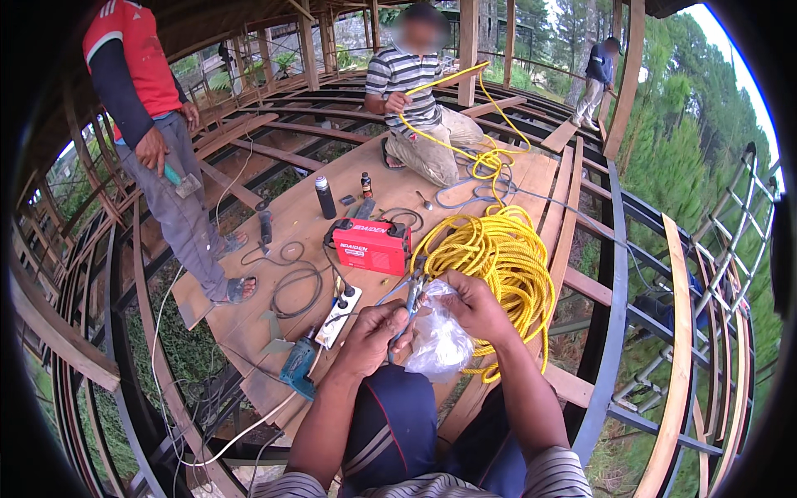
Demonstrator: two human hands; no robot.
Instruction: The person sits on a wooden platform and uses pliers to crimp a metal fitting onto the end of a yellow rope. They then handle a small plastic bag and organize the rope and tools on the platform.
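Note:
My left hand (375, 334) is closed around slim pliers (414, 292) with blue handles. Their grey metal end points away from me, and the fingers cover part of them. From my right hand (475, 307) hangs a crumpled clear plastic bag (438, 340), pinched at its top. Small contents inside the bag are too unclear to name. Both hands are close together above my knees. Just beyond them lies a big coil of yellow rope (490, 257), beside a red welding machine (371, 246).
A white power strip (339, 317) and a teal drill (298, 368) lie left of my knees. A black bottle (325, 197) stands farther off. One person holds a hammer (183, 183); another, kneeling, handles yellow rope. Open gaps show between the beams (610, 332) around the plywood (241, 332).

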